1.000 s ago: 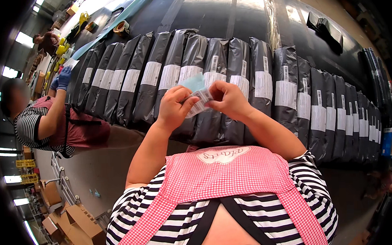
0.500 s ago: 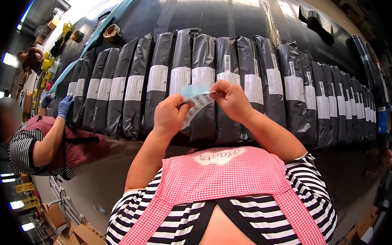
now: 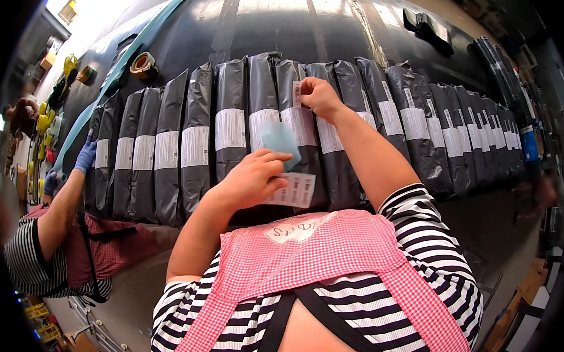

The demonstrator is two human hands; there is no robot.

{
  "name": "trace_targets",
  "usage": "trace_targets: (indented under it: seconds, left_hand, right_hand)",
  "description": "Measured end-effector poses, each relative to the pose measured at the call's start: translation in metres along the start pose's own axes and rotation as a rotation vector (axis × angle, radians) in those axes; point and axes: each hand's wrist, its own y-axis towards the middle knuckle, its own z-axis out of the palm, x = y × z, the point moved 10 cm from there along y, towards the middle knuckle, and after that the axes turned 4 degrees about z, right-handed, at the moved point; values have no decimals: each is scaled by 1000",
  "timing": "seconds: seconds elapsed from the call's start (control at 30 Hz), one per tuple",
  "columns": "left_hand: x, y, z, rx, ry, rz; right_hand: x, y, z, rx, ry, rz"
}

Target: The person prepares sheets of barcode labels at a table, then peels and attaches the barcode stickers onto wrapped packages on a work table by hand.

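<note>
A long row of dark grey plastic parcels, each with a white label round its middle, stands side by side before me. My left hand [image 3: 254,177] grips a sheet of barcode stickers [image 3: 298,189] with its pale blue backing [image 3: 280,141] bent upward, both over the lower part of the parcels. Higher up, my right hand [image 3: 321,100] has its fingertips together on a small barcode sticker [image 3: 297,93], which lies against the upper part of a parcel [image 3: 287,75], above its white label [image 3: 300,126]. Parcels to the right carry similar narrow stickers; those to the left show none.
At the left, a co-worker's blue-gloved hand [image 3: 86,153] touches the end parcel. Tape rolls [image 3: 143,64] sit on the dark table [image 3: 263,26] beyond the row. Folded black bags [image 3: 428,30] lie at the far right. Cardboard boxes [image 3: 83,349] stand on the floor, lower left.
My right hand has moved up and away from the sheet, taking a sticker to a parcel. My left hand has lowered slightly with the sheet. The co-worker's hand stays by the end parcel.
</note>
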Motion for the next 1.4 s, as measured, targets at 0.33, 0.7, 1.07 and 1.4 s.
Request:
trace_targets:
  seconds: [0.33, 0.7, 1.07, 1.4]
  left_hand:
    - [25, 35, 39, -50, 260, 47]
    - [18, 20, 43, -27, 296, -18]
    - [21, 17, 43, -66, 233, -28]
    - [26, 15, 35, -119, 79, -17]
  right_hand:
    - [8, -7, -7, -81, -155, 25]
    - [7, -6, -7, -102, -221, -44]
    - [28, 3, -11, -226, -575, -99]
    - [16, 27, -16, -331, -784, 19]
